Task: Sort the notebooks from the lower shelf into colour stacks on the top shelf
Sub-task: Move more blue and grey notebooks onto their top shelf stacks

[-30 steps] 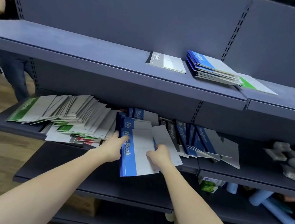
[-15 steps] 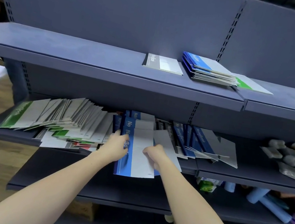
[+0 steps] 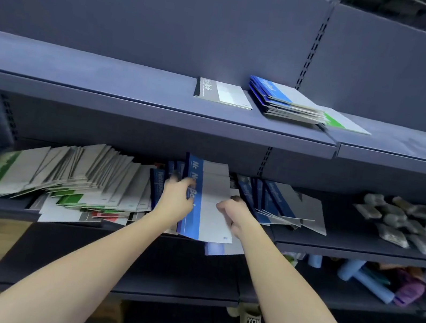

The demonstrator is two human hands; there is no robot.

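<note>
Blue notebooks [image 3: 206, 205]: 2 or more, thin, light, flexible, slick covers; raised over lower shelf [image 3: 361, 246]. Left hand [image 3: 175, 201] grips the spine edge; right hand [image 3: 233, 212] pinches the opposite edge. Best held at both long edges. Destination: blue stack [image 3: 281, 99], top shelf [image 3: 107, 78].

Both hands hold a few blue-spined grey paper notebooks [image 3: 209, 203] at the front edge of the dark lower shelf [image 3: 361, 246]: the left hand [image 3: 175, 200] in a grip on the spine side, the right hand [image 3: 233, 212] on the opposite side. On the blue-grey top shelf [image 3: 80, 74] lie a grey-and-white notebook [image 3: 223, 93], a stack of blue notebooks [image 3: 281, 99] and a green-striped notebook [image 3: 345, 123].
</note>
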